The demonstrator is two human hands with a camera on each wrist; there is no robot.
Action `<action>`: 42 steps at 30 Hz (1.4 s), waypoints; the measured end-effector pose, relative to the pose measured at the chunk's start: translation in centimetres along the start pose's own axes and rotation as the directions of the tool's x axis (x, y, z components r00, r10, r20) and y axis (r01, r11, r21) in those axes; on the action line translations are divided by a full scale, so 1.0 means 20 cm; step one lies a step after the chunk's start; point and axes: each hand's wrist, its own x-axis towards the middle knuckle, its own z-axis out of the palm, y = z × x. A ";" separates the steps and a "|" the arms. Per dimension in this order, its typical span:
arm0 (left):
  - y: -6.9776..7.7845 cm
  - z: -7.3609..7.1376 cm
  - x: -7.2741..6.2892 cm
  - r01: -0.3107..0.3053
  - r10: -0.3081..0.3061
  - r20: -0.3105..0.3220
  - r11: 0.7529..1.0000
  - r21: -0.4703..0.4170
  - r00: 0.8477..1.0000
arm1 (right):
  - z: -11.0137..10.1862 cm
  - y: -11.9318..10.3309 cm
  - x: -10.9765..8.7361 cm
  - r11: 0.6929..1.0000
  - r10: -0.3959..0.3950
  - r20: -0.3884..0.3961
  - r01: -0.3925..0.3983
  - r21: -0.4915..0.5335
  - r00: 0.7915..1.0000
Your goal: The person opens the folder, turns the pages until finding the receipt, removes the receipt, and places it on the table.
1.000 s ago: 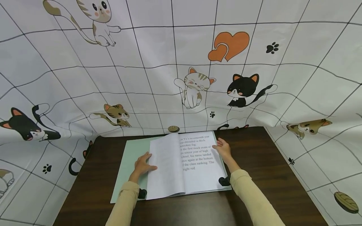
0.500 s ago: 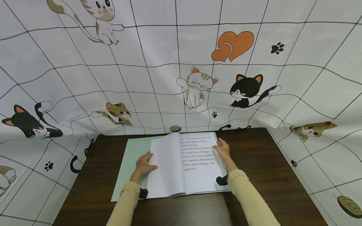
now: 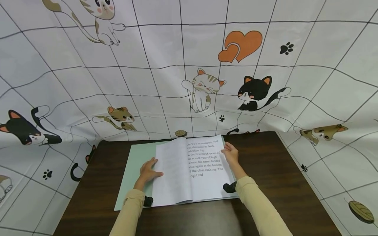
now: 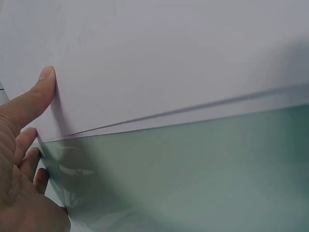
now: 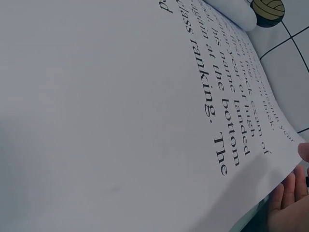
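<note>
Your right hand (image 3: 231,155) pinches a page (image 3: 206,186); your left hand (image 3: 146,172) lies spread on the book (image 3: 128,173); a leftward turn seems next.

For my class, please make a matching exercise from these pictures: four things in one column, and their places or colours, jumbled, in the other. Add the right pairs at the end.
Column one
1. Left hand
2. Right hand
3. Cover
4. Table

Column two
A. Dark brown
B. At the outer edge of the printed page
C. Pale green
D. Thumb over the page without clear print

Right pairs: 1-D, 2-B, 3-C, 4-A
</note>
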 end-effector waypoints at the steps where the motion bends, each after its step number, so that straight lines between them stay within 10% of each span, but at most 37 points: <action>1: 0.00 0.00 0.00 0.003 -0.003 -0.006 1.000 -0.001 1.000 | 0.01 -0.01 0.00 1.000 -0.003 -0.001 0.003 0.008 1.000; 20: -0.02 0.00 -0.01 0.023 -0.023 0.000 0.999 -0.027 1.000 | 0.03 0.01 -0.04 0.999 -0.043 -0.042 0.042 -0.030 0.998; 42: 0.03 -0.01 -0.03 0.014 -0.015 -0.013 0.999 -0.045 1.000 | 0.00 0.00 -0.04 0.995 0.033 0.153 -0.017 -0.100 0.988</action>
